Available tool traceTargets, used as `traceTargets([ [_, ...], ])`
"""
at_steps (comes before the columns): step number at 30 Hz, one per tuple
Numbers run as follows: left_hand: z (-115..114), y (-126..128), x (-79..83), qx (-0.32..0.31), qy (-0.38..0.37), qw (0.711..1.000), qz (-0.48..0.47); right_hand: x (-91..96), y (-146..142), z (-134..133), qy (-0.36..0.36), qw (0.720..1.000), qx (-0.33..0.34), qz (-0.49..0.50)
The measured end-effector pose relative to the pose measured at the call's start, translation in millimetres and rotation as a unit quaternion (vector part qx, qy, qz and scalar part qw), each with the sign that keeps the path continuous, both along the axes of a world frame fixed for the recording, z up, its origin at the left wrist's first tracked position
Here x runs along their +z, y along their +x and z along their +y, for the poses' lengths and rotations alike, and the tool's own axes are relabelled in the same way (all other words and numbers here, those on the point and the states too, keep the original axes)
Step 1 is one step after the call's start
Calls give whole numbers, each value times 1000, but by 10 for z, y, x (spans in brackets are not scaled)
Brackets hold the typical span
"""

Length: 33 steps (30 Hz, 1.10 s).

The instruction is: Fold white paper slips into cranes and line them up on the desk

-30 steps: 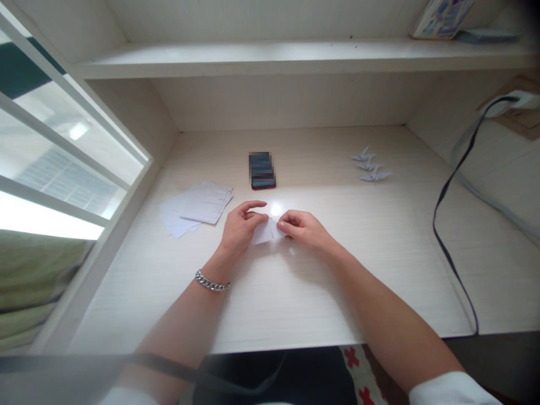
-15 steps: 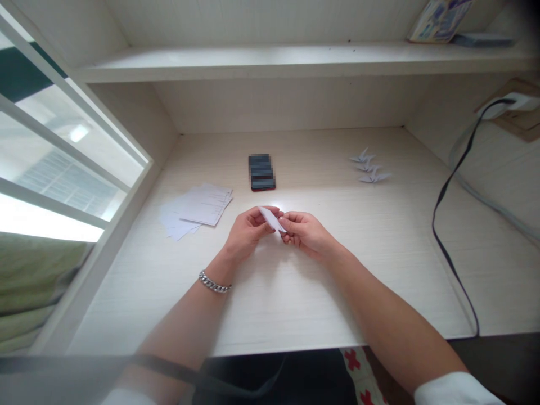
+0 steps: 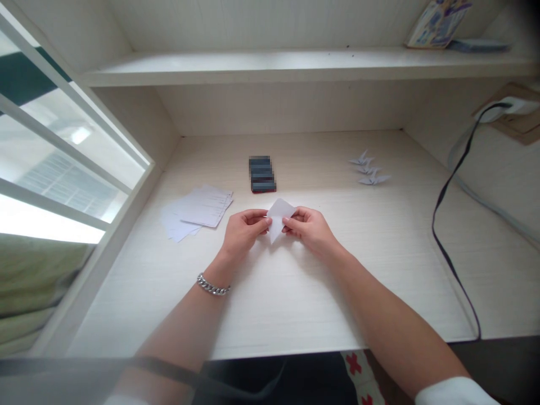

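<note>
In the head view, my left hand (image 3: pixel 243 232) and right hand (image 3: pixel 311 229) pinch opposite sides of the folded paper (image 3: pixel 279 211). Paper cranes (image 3: pixel 368 169) sit farther back on the desk (image 3: pixel 287 309)

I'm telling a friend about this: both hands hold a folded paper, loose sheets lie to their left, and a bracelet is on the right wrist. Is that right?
Not quite: the head view shows the bracelet on the left wrist. The left hand and right hand do hold the folded paper, with loose sheets to their left.
</note>
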<state>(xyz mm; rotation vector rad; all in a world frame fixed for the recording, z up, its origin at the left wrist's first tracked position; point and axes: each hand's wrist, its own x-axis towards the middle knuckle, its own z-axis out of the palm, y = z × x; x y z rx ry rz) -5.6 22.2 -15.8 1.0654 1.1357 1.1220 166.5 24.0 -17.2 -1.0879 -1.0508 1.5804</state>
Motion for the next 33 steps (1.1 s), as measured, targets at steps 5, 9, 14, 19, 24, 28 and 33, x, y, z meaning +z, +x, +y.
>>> traceTargets([
  [5, 0, -3, -16, -1, 7, 1000, 3, 13, -10, -13, -7, 1000, 8, -8],
  [9, -5, -5, -14, -18, 2, 1000, 12, 27, -6, -18, -7, 1000, 3, -21],
  [14, -9, -30, 25, -41, 1, 998, 38, 31, 29, -3, 2, 999, 7, -47],
  [19, 2, -58, 67, -49, -13, 998, 32, 40, 45, -12, 6, 996, 44, -73],
  [24, 7, -86, 88, -66, -33, 997, 25, 62, 64, -26, 6, 991, 72, -110],
  [28, 7, -94, 96, -66, -22, 997, 30, 81, 82, -27, 8, 990, 83, -109],
  [33, 10, -106, 120, -43, -21, 999, 16, 127, 89, -36, -13, 993, 112, -21],
])
